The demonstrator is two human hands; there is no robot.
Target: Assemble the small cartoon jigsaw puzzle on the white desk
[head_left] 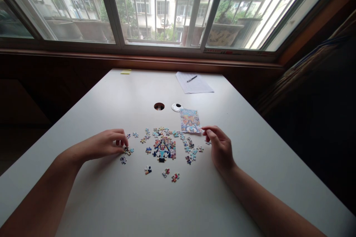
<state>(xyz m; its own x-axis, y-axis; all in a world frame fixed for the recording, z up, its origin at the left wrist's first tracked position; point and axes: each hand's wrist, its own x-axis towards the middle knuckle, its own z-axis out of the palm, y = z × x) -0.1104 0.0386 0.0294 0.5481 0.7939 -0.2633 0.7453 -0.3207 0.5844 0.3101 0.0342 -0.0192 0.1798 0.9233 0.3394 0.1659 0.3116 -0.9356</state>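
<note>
A partly joined jigsaw cluster lies mid-table on the white table, with several loose puzzle pieces scattered around it. My left hand rests at the left of the pieces, fingers curled and pinching a small puzzle piece against the table. My right hand is at the right, fingers bent, its fingertips touching the lower right corner of a colourful picture card. A loose piece lies just under that hand's fingers.
A sheet of paper with a pen lies at the far edge. A round cable hole and its white cap sit behind the puzzle. A yellow sticky note is far left. A window spans the back wall.
</note>
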